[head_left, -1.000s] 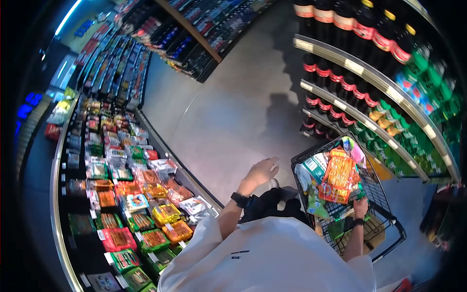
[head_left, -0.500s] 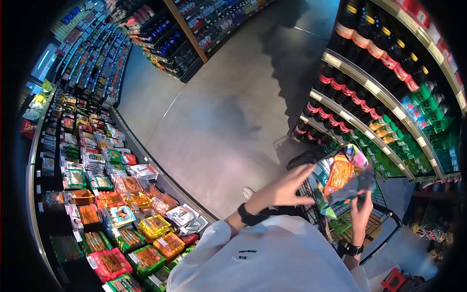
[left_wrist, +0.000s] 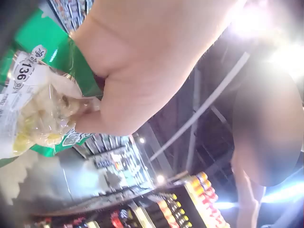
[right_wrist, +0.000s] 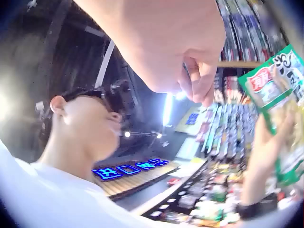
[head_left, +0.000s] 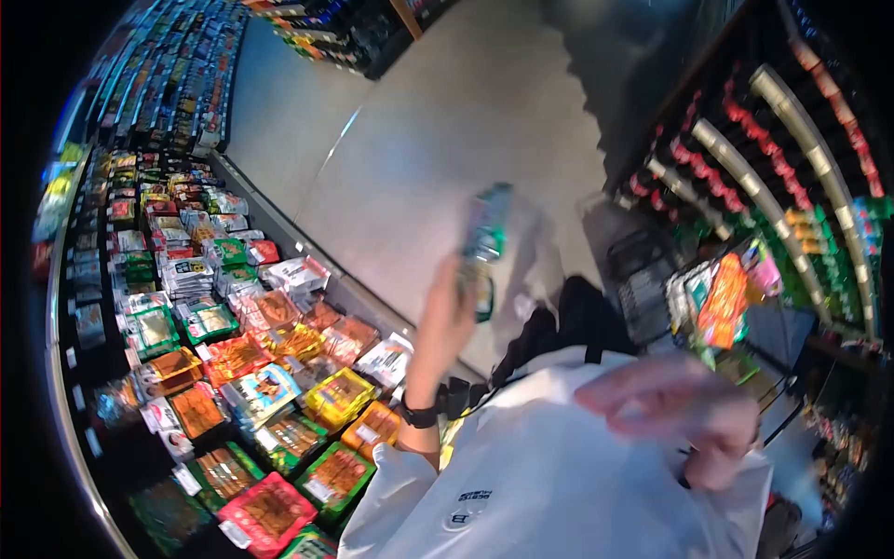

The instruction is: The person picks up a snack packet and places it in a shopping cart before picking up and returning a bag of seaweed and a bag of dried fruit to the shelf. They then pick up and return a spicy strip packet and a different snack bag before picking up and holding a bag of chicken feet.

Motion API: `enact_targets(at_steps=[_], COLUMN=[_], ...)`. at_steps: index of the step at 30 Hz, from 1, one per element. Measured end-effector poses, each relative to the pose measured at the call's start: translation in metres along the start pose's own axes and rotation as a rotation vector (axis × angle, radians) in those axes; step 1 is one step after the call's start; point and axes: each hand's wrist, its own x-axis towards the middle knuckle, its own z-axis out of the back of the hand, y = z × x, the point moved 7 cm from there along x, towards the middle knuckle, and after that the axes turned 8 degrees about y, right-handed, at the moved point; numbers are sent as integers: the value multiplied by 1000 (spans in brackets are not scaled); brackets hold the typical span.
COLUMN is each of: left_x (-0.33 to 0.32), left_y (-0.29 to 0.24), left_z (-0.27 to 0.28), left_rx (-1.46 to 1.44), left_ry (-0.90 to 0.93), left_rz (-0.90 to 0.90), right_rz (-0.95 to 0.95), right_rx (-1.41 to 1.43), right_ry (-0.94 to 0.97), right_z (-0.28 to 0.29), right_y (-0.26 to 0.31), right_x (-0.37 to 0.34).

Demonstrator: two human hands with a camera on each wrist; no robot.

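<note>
My left hand [head_left: 445,312] grips a green-edged, clear-fronted food packet [head_left: 486,228] and holds it out over the aisle floor, left of my body. In the left wrist view the packet [left_wrist: 42,107] shows pale, yellowish food and a white label reading 136. The right wrist view shows the printed green face of the packet [right_wrist: 270,90], with my left hand behind it. My right hand [head_left: 684,410], blurred in the head view, is in front of my chest. Its fingers [right_wrist: 197,83] hang loosely curled with nothing between them.
A black wire shopping cart [head_left: 643,289] stands at the right, with an orange-red noodle-like pack [head_left: 722,303] and other bags inside. Along the left runs a chilled display [head_left: 354,270] of packed foods. Drink shelves [head_left: 801,168] rise beyond the cart.
The packet has come up out of the cart, passed from my right hand to my left, and moved left over the aisle. My right hand has drawn back towards my chest.
</note>
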Motion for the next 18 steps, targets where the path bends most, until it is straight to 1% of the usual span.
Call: enact_targets(at_steps=[1, 2, 3, 4, 5, 7, 8, 9, 10, 12, 13, 14, 15, 16, 17, 18], left_x=[-3, -8, -9, -14, -20, -26, -29, -37, -38, -13, 5, 18, 30, 40, 50, 63], left_y=[17, 37, 52, 74, 98, 127, 143, 176, 190, 181, 163, 168, 174, 177, 182, 180], left_z=[24, 45, 64, 79, 92, 117, 127, 137, 150, 158, 166, 175, 185, 198, 206, 212], left_rx=[113, 149, 105, 37, -31, -20, -22, 35, 29, -78, -167, -142, -131, -91, -57, -120], left_ry=[-122, -137, -181, -227, -288, -374, -424, -474, -507, -539, -548, -535, -530, -567, -602, -660], left_rz=[-112, 3, 24, 98, 169, 229, 286, 343, 389, 415, 401, 360, 403, 389, 374, 422], right_rz=[7, 20, 13, 4, 45, 121, 215, 272, 358, 543, 449, 347, 240, 168, 245, 324], right_rx=[134, 268, 298, 325, 334, 357, 552, 664, 785, 981, 1042, 1102, 1155, 1132, 1174, 1219], right_ry=[-40, -81, -248, -405, -291, -58, -75, -72, -103, -125, -26, 69, 157, 296, 294, 294], right_z=[-7, -14, -25, -33, -22, -2, 2, 6, 11, 20, 35, 49, 63, 80, 87, 94], right_y=[1, 3, 12, 20, 11, -6, -25, -37, -50, -69, -73, -77, -81, -87, -86, -85], right_x=[16, 32, 44, 55, 68, 91, 99, 109, 126, 161, 177, 191, 205, 216, 235, 254])
